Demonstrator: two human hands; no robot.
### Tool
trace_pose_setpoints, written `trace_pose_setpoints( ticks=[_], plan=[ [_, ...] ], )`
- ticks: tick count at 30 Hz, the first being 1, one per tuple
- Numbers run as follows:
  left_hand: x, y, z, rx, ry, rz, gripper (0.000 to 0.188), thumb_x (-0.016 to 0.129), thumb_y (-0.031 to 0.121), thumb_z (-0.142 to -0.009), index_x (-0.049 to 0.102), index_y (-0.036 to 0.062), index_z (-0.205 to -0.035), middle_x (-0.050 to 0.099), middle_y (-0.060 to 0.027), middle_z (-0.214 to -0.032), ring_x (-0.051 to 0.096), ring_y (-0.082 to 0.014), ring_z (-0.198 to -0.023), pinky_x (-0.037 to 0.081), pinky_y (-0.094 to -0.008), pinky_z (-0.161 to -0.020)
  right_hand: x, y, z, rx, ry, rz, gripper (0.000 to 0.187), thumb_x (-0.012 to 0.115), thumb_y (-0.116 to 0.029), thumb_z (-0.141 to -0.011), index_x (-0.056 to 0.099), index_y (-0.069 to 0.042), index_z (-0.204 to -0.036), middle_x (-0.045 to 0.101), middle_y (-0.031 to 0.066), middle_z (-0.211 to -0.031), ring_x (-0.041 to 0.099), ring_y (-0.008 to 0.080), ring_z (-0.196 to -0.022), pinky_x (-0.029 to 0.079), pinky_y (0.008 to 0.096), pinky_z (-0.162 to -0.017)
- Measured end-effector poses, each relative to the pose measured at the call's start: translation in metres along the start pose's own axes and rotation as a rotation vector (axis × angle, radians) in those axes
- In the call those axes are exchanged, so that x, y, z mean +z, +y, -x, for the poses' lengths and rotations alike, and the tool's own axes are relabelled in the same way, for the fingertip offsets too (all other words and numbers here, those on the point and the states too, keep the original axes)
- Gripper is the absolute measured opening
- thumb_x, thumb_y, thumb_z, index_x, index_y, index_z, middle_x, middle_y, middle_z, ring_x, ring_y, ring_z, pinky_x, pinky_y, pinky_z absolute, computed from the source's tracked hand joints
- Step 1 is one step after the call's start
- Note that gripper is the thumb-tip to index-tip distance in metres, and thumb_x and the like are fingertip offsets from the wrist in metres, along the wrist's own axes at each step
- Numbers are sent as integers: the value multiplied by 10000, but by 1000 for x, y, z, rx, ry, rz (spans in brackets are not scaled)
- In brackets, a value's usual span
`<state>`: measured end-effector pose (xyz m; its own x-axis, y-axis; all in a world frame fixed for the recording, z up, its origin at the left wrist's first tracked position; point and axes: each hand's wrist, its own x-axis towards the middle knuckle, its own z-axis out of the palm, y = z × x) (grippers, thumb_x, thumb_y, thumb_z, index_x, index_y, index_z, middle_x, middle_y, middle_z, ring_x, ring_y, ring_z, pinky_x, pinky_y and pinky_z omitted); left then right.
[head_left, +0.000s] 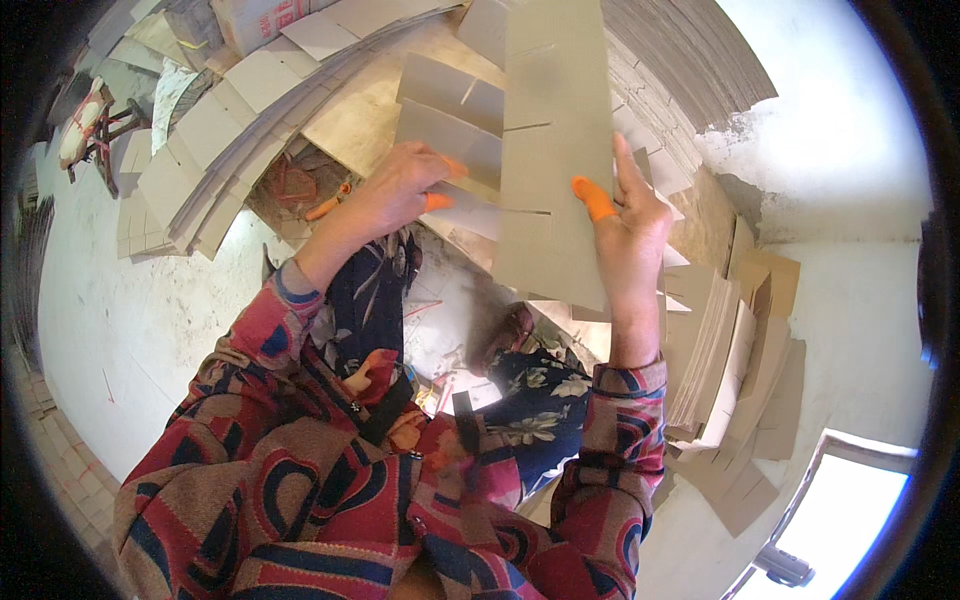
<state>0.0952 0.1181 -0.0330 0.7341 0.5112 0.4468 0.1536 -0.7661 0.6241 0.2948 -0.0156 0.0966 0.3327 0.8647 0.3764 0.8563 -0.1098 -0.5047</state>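
My right hand [632, 225] grips the right edge of a long grey-brown cardboard strip [553, 150] with short slits cut across it. Its thumb, in an orange finger cover, presses on the strip's face, and the fingers reach behind. To the left, my left hand [400, 190] is curled, with orange covers on thumb and forefinger, at the edge of a smaller cardboard piece [472, 214]. Exactly where its fingertips touch is partly hidden. More cardboard panels [450, 88] stand slantwise beside the strip's left edge.
Long stacks of flat cardboard [225, 125] curve along the far left, and another stack [690, 60] lies at the far right. Bundled cardboard sheets [715, 345] stand right of my forearm. An orange-handled tool [328, 203] lies in an open recess near my left wrist.
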Motion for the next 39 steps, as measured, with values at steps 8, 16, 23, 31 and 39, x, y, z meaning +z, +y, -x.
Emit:
trace_pose_setpoints(
  ticks=[8, 16, 23, 31, 39],
  plan=[
    [16, 4, -2, 41, 95, -17, 122, 712, 82, -699, 652, 40, -796, 609, -97, -707, 546, -283, -701, 440, -378, -656, 23, -9, -11, -56, -45, -10, 548, 709, 0, -752, 518, 40, -1264, 517, 112, -669, 424, 81, -619, 401, 226, -561],
    [18, -3, -1, 52, 78, 12, 63, 679, 55, -709, 631, 44, -747, 596, -86, -680, 548, -270, -686, 411, -364, -673, 27, -4, -17, -72, -73, -77, 537, 709, -11, -746, 524, 51, -1246, 572, 177, -724, 461, 96, -642, 433, 258, -581],
    [23, -7, -2, 74, 109, 5, 61, 680, 58, -703, 622, 52, -719, 590, -78, -667, 542, -275, -680, 401, -375, -648, 37, 0, -27, -117, -177, 17, 551, 703, -10, -731, 525, 23, -1251, 595, 256, -790, 550, 124, -627, 472, 303, -612],
    [24, -7, -5, 79, 140, -18, 83, 692, 39, -677, 634, 39, -736, 589, -96, -671, 537, -289, -683, 412, -389, -647, 76, 14, -37, -220, -254, 61, 507, 701, -13, -723, 548, 12, -1205, 568, 265, -757, 540, 374, -617, 461, 370, -588],
    [27, -9, -7, 83, 164, 15, 77, 691, 53, -689, 623, 52, -723, 585, -87, -649, 528, -286, -677, 404, -383, -648, 94, 18, -27, -189, -195, -1, 514, 697, -5, -731, 532, 34, -1216, 565, 292, -815, 573, 430, -706, 469, 411, -603]
  ],
)
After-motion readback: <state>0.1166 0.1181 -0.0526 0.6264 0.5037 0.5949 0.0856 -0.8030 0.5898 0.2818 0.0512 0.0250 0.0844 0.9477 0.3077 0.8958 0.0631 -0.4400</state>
